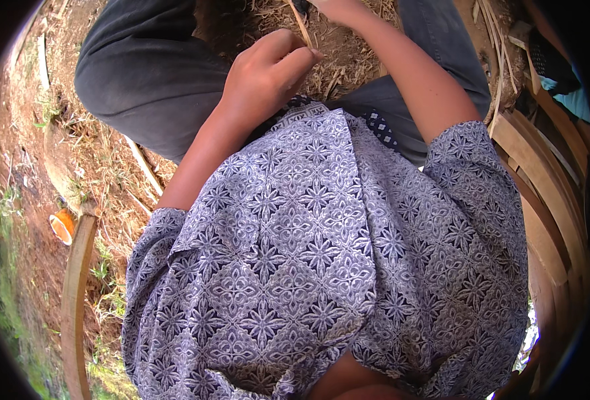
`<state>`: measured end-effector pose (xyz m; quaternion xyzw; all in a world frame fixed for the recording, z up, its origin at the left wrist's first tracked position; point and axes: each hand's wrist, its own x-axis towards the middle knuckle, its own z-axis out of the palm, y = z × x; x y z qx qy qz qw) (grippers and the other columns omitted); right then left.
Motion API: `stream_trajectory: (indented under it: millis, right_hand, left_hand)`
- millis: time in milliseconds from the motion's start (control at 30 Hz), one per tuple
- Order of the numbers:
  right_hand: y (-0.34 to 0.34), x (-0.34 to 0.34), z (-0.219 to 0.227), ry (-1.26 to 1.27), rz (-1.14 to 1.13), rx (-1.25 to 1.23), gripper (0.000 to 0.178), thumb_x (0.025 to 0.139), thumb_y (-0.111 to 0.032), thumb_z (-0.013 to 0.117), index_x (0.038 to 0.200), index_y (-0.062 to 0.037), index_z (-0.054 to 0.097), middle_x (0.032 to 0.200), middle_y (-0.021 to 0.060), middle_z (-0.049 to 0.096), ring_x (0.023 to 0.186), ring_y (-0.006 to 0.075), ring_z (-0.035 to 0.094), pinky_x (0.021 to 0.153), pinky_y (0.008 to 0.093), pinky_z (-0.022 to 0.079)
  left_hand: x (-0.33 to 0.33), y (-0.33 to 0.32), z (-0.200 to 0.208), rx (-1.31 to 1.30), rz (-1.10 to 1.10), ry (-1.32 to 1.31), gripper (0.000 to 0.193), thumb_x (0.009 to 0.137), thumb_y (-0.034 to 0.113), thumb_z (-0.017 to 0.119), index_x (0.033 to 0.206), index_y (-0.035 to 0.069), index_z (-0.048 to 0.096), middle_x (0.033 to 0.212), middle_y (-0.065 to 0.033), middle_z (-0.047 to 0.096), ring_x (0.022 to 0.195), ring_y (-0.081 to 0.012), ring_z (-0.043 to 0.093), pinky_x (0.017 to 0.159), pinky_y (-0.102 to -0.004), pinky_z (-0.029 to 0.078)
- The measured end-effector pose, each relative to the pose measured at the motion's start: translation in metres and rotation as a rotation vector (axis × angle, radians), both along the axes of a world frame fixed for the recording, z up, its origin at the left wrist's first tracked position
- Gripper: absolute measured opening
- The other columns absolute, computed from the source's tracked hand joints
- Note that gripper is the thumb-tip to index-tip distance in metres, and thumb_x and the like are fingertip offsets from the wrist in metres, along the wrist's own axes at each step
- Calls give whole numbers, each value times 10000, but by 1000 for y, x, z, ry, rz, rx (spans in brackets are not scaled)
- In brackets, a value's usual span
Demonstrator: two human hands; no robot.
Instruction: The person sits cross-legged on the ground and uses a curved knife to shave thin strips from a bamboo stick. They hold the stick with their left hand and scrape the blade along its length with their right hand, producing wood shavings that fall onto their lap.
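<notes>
My left hand is closed in front of my body, its thumb and bent forefinger on a thin pale strip of wood or bamboo. The strip runs up out of the picture. Only the wrist side of my right hand shows at the top edge; its fingers are cut off, so I cannot tell what they hold. Just left of it, by the strip, is a small dark thing whose kind I cannot make out. Both hands are between my spread knees, over ground strewn with shavings.
Curved wooden slats are stacked close on my right, with long thin strips beyond. On my left a curved wooden piece stands by an orange object. Brown soil, grass and loose wood strips surround my left leg.
</notes>
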<state>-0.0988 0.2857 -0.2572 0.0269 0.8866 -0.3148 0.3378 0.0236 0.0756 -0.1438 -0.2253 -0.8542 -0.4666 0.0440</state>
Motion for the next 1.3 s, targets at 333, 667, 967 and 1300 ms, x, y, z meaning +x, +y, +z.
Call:
stream_trajectory:
  millis: [333, 667, 967, 1300]
  right_hand:
    - [1, -8, 14, 133, 260, 103, 264, 926, -342, 696, 908, -79, 717, 900, 165, 741, 859, 330, 713, 770, 459, 545]
    - [6, -11, 14, 12, 16, 79, 287, 916, -359, 706, 953, -77, 742, 846, 159, 733, 802, 280, 709, 736, 426, 548]
    - [23, -19, 52, 129, 390, 97, 276, 910, -332, 686, 967, -70, 748, 904, 188, 741, 869, 332, 725, 769, 449, 556]
    - [-14, -20, 52, 166, 325, 324, 289, 922, -351, 679, 941, -67, 728, 930, 203, 734, 911, 400, 705, 822, 504, 546]
  left_hand:
    - [-1, 6, -8, 58, 33, 90, 211, 754, 67, 769, 943, 112, 684, 765, -57, 510, 693, -239, 595, 555, -376, 492]
    - [1, -3, 3, 15, -47, -5, 237, 782, 4, 781, 998, 80, 717, 980, -72, 680, 859, -256, 701, 687, -358, 582]
    - [0, -1, -1, 0, -52, 49, 291, 767, -18, 752, 1040, 79, 719, 1020, -81, 686, 887, -256, 709, 702, -357, 593]
    - [1, 2, 6, -19, -52, 14, 332, 755, -26, 740, 1067, 85, 715, 1040, -84, 689, 901, -260, 704, 714, -359, 591]
